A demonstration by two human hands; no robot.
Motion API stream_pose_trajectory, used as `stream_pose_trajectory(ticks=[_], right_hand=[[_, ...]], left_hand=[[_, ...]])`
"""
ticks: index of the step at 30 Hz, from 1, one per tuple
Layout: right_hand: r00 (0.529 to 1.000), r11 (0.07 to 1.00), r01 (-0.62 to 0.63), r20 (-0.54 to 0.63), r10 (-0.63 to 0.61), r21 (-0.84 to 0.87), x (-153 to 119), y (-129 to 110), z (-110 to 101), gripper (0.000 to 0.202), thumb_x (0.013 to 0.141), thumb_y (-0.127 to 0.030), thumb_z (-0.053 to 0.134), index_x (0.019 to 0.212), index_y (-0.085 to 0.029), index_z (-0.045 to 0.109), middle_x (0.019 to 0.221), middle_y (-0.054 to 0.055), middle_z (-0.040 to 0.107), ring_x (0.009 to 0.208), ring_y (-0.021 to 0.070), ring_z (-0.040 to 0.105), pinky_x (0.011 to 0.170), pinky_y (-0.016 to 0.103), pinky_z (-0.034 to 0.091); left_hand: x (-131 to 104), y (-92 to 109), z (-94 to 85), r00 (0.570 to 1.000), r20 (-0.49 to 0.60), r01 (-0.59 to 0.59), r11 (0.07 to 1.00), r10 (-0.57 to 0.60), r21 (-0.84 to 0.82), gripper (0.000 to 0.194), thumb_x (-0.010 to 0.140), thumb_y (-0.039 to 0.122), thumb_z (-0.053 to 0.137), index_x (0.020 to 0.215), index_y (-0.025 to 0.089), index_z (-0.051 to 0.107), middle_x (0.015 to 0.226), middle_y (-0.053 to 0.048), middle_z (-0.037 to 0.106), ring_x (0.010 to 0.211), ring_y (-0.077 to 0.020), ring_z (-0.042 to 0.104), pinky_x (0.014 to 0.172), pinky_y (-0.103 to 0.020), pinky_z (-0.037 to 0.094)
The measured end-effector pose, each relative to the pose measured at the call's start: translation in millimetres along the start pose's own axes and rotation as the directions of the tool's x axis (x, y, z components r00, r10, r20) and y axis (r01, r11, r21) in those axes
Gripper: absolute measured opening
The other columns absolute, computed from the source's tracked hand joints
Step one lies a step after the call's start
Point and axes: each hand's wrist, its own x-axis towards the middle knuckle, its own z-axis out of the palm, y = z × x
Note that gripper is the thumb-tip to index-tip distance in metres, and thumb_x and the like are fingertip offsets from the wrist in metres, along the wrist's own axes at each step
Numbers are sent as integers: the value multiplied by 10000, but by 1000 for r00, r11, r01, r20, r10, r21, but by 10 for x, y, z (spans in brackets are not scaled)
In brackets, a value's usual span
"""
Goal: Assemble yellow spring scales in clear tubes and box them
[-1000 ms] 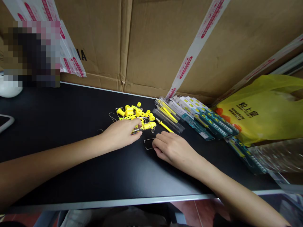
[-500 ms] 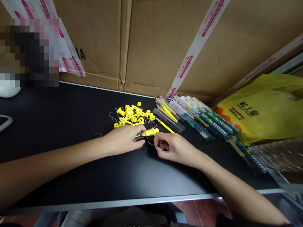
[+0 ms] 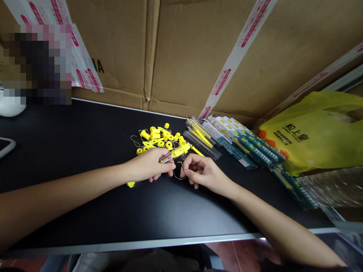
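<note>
My left hand (image 3: 157, 164) is closed around a clear tube-like piece with a yellow end (image 3: 179, 151), which points up and to the right. In my right hand (image 3: 200, 170), thumb and fingers pinch a thin bent metal wire (image 3: 178, 177) just below that piece. Behind both hands lies a pile of small yellow plastic parts (image 3: 155, 135), rings and spools among them, mixed with wire hooks (image 3: 135, 141). A yellow part (image 3: 131, 184) rests on the black table, below my left forearm.
Clear tubes with yellow rods (image 3: 200, 134) and green-and-white packages (image 3: 246, 143) lie right of the pile. A yellow plastic bag (image 3: 320, 132) is at the right. Cardboard (image 3: 181, 56) stands behind the table (image 3: 70, 151). A white mouse-like object (image 3: 11, 104) sits far left.
The yellow-ended piece has tilted upward in my left hand. The wire has turned and shows more of its bend. A yellow part now shows below my left forearm.
</note>
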Motion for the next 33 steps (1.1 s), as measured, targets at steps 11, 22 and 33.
stream_pose_trajectory(ticks=[11,22,33], right_hand=[[993,997,75,-88,-78,-33,17,51,52,253,901,-417,534,922,-167,569,623,-42,503,473,65,460,402,169,420],[896,646,184,-144,-420,-741,3,89,-68,48,910,-235,506,908,-195,533,615,-35,538,514,97,493,504,212,371],[822,473,215,-103,-560,-854,3,104,-32,94,913,-204,528,849,-189,596,767,31,684,651,130,610,580,226,433]], left_hand=[[-8,-7,35,999,34,-2,1000,2,-15,179,862,342,532,859,174,471,725,23,612,376,-31,439,298,-130,374],[-19,-33,55,995,74,87,974,-73,-208,430,945,407,410,1334,234,343,539,79,512,360,-93,493,336,-168,425],[-28,-3,61,982,168,109,985,-86,-131,307,911,475,445,1045,199,465,501,55,553,337,-102,498,330,-172,410]])
